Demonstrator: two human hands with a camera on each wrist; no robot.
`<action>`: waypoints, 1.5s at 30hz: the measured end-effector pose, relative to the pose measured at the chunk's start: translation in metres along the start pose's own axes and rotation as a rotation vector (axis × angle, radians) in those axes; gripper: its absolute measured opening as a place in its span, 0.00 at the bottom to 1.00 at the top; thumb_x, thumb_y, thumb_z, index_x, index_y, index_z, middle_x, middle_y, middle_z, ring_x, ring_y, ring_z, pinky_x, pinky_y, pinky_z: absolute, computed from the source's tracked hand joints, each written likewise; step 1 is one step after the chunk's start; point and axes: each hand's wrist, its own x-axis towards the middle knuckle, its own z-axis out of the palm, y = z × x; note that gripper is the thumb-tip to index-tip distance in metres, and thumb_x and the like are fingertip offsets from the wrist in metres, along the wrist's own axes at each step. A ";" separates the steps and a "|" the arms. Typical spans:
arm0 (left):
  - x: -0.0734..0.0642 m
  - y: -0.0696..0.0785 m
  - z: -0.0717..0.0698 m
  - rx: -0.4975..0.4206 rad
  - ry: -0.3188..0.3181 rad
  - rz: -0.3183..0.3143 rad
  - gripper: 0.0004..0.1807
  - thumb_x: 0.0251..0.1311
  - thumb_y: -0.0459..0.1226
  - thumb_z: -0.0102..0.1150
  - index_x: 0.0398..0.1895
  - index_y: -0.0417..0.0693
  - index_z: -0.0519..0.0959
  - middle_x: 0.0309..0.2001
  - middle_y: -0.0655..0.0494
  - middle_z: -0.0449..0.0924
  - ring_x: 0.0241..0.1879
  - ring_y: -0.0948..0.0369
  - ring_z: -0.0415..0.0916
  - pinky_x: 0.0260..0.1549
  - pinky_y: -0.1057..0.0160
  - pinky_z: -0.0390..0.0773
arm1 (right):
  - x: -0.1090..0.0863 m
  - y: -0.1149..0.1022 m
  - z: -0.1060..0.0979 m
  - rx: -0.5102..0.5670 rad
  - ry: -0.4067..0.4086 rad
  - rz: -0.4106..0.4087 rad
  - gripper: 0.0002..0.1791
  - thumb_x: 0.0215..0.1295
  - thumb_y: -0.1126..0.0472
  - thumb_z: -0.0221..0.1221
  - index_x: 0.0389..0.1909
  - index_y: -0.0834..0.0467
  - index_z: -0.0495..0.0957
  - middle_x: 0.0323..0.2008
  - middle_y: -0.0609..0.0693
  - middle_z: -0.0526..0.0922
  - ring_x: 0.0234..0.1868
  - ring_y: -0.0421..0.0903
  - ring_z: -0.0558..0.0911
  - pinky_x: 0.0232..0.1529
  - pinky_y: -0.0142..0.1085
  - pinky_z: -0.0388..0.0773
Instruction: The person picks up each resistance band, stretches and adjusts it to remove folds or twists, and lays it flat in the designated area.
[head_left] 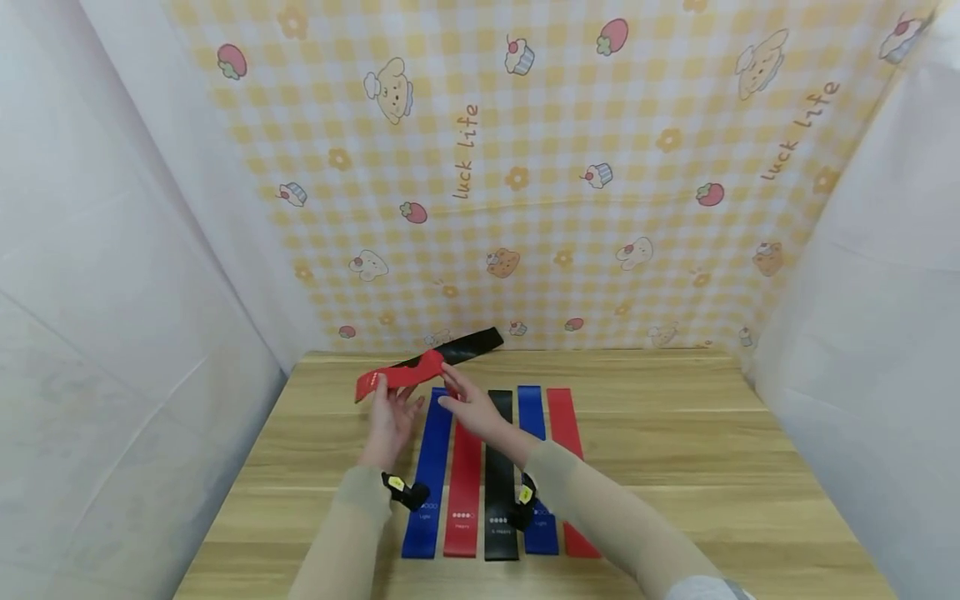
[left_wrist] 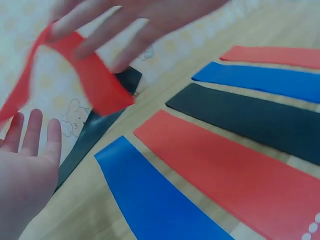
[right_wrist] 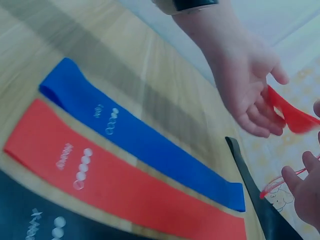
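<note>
A red resistance band (head_left: 405,375) is stretched loosely between my two hands, raised over the far left of the table. My left hand (head_left: 390,425) pinches its left end, thumb on the printed face. At the band's other end, my right hand (head_left: 480,412) holds it with the fingertips. In the left wrist view the red band (left_wrist: 92,80) hangs in an open loop from the right hand (left_wrist: 140,22), some fingers spread. Behind it a black band (head_left: 472,344) lies slanted at the table's back edge, partly hidden by the red one.
On the wooden table (head_left: 675,467) several bands lie side by side: a blue band (head_left: 429,467), a red band (head_left: 462,492), a black band (head_left: 500,475), another blue band (head_left: 531,417) and another red band (head_left: 564,421). A checked cloth (head_left: 562,225) hangs behind.
</note>
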 end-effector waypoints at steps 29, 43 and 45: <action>-0.050 0.001 -0.011 0.273 -0.297 0.017 0.30 0.77 0.50 0.30 0.77 0.54 0.46 0.53 0.63 0.79 0.50 0.59 0.80 0.58 0.51 0.71 | -0.083 0.007 -0.053 -0.074 0.085 -0.025 0.33 0.71 0.66 0.54 0.74 0.59 0.54 0.71 0.60 0.60 0.71 0.56 0.59 0.65 0.58 0.57; -0.086 -0.020 0.000 0.427 -0.179 0.002 0.31 0.74 0.49 0.43 0.71 0.39 0.59 0.52 0.56 0.73 0.44 0.61 0.71 0.44 0.63 0.76 | -0.101 0.025 -0.065 -0.110 0.245 -0.003 0.32 0.70 0.67 0.54 0.73 0.58 0.57 0.69 0.60 0.64 0.70 0.56 0.62 0.62 0.55 0.65; -0.090 -0.025 0.001 0.461 -0.135 0.009 0.28 0.72 0.46 0.48 0.66 0.34 0.65 0.47 0.57 0.76 0.41 0.62 0.73 0.43 0.65 0.77 | -0.102 0.031 -0.065 -0.042 0.306 0.036 0.30 0.71 0.66 0.54 0.73 0.57 0.59 0.68 0.60 0.65 0.69 0.55 0.63 0.63 0.53 0.65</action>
